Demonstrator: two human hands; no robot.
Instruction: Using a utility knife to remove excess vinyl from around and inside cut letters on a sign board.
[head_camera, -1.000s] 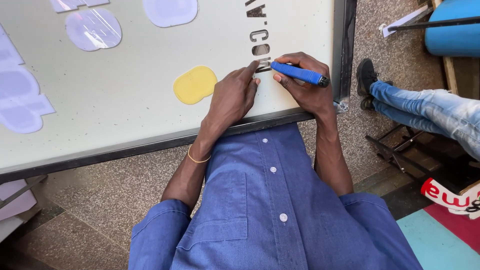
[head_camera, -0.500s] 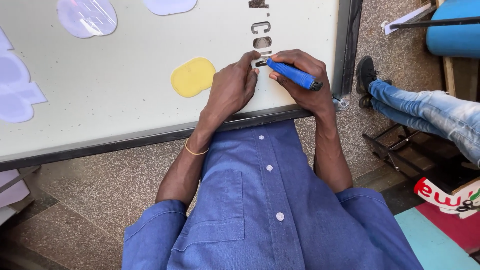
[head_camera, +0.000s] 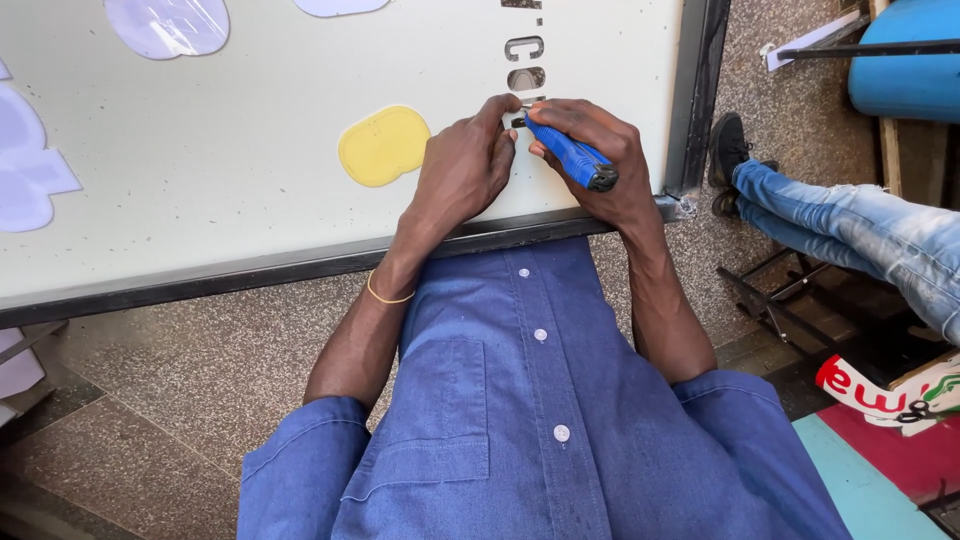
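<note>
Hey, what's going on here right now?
A person in a blue shirt leans over a white sign panel with a dark frame. The right hand holds a blue utility knife, tip at the cut-out letters. The left hand presses flat beside it, near a yellow sticker shape.

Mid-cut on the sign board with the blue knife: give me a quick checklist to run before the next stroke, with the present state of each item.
1. Right hand has a closed grip on the blue utility knife: ok.
2. Knife tip at the grey lettering on the white board: ok.
3. Left hand braces the board: ok.
4. Left fingertips clear of the blade path: not ok, they sit right beside the tip.
5. Blade length exposed: cannot tell, hidden by the fingers.
6. Another person's legs clear of the board's black frame: ok, apart on the floor.
</note>
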